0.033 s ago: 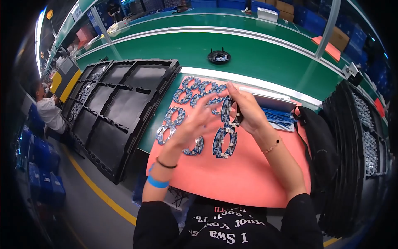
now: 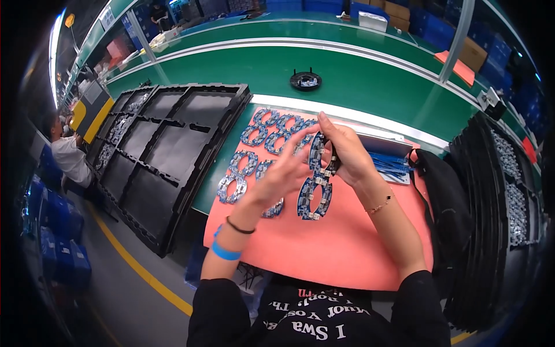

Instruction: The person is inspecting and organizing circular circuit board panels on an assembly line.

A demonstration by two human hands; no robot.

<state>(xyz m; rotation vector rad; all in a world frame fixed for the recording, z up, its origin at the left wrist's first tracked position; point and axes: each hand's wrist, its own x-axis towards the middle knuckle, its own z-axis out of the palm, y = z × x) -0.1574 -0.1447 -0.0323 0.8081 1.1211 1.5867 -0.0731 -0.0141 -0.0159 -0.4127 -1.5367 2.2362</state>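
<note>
My right hand [image 2: 346, 156] and left hand [image 2: 284, 173] pinch one blue figure-eight circuit board [image 2: 317, 188] upright; matching boards [image 2: 267, 130] lie just beyond on the salmon-pink mat [image 2: 324, 248].

you've got a black top with white lettering across the chest, sleeves down to about the elbows. your left hand [image 2: 281, 176] side wears a blue wristband plus a thin black band, and your right hand [image 2: 347, 153] side a fine chain bracelet.
</note>
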